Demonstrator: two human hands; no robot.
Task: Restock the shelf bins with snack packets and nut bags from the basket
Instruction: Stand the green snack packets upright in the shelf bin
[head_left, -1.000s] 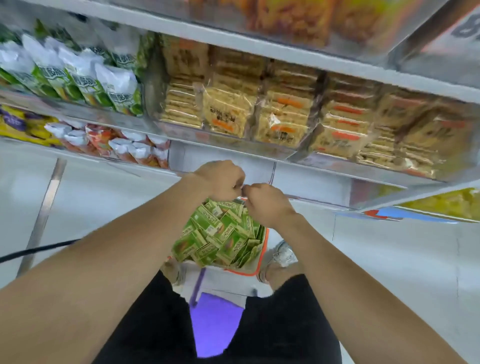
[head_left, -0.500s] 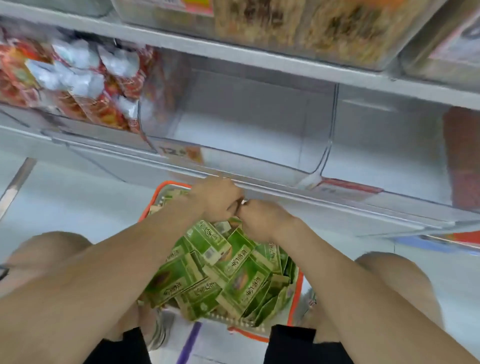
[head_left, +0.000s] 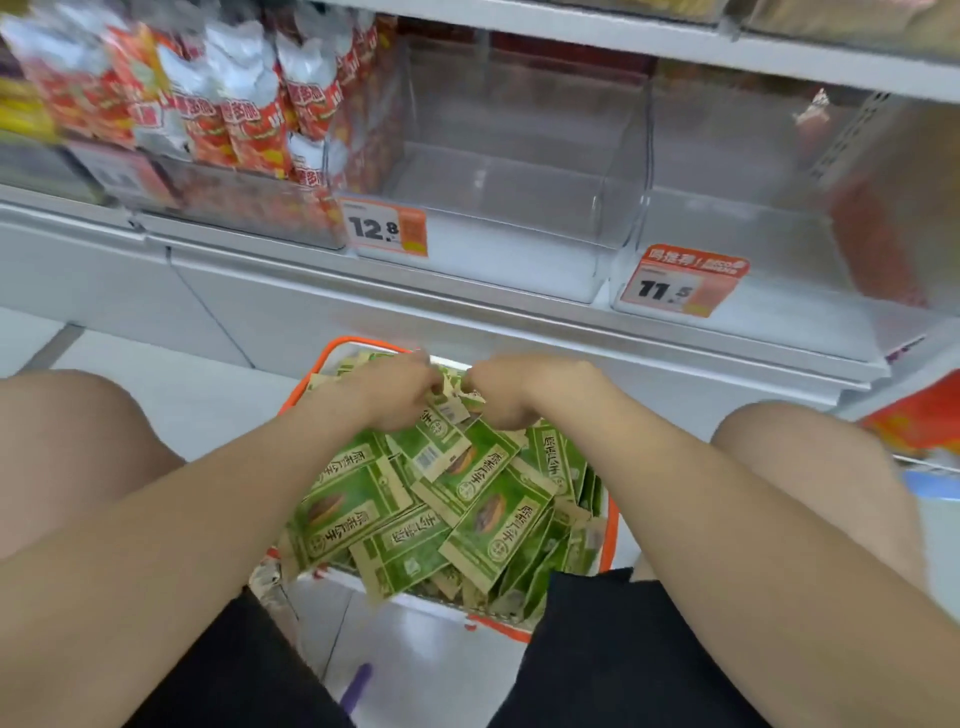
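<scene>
Gathering step: both hands in the basket (head_left: 332, 353), grabbing stock!
Left hand (head_left: 395, 392) and right hand (head_left: 519, 389), fingers curled, pinch green packets (head_left: 467, 483) at centre; next, lift the bunch over the lip of the empty bin (head_left: 498, 244) at twelve o'clock.

Head camera looks steeply down, close over the basket (head_left: 609, 525), shelf bins (head_left: 498, 171) somewhat blurred ahead.

left price tag (head_left: 387, 228): 12.8, on middle bin (head_left: 498, 171) | right price tag (head_left: 675, 287): 11.5, on right bin (head_left: 753, 223)
</scene>
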